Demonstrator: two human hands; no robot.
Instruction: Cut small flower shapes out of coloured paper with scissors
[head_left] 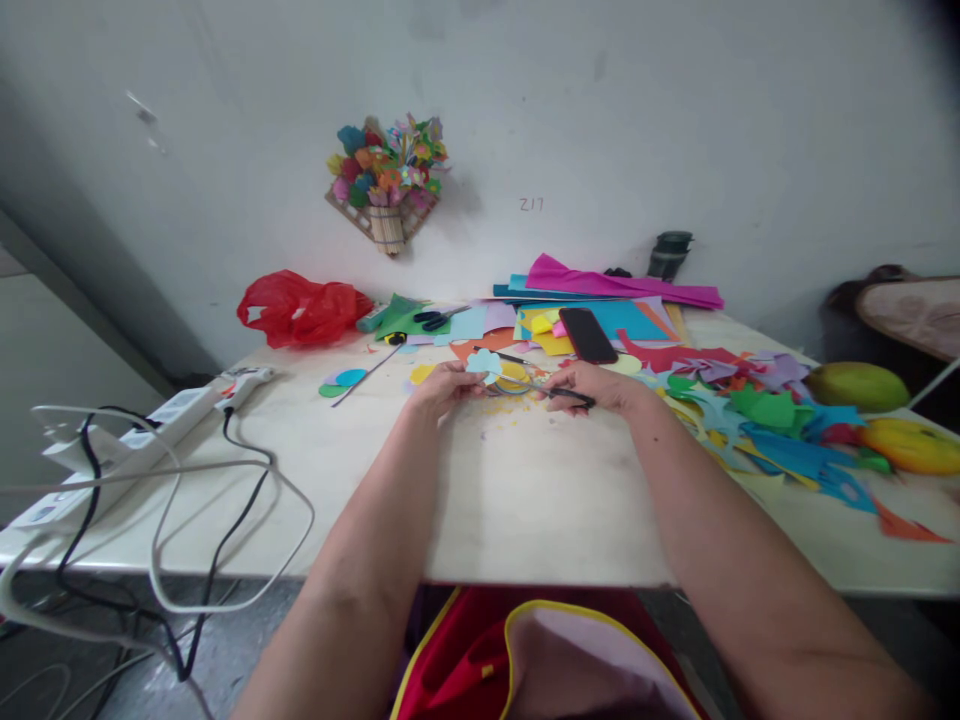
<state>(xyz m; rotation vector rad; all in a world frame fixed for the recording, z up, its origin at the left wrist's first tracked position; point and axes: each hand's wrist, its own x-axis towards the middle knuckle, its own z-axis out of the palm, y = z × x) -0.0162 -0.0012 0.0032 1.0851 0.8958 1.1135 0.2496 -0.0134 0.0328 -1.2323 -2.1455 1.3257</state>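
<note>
A light-blue paper flower (485,365) is pinched in the fingers of my left hand (448,388), held over the middle of the table. My right hand (581,388) grips a pair of scissors (536,388) by the dark handles. The blades point left, toward the flower's edge; whether they touch the paper is too fine to tell. Beneath and just behind the hands lie yellow paper pieces (514,378) and small yellow scraps (506,405). A black-handled tool (504,356) lies behind the flower.
A phone (588,335) lies on coloured paper sheets behind my right hand. Dark-handled scissors (441,318) and a red plastic bag (300,308) are at the back left. Paper scraps (780,420) cover the right side. A power strip (120,450) with loose cables stands at the left edge.
</note>
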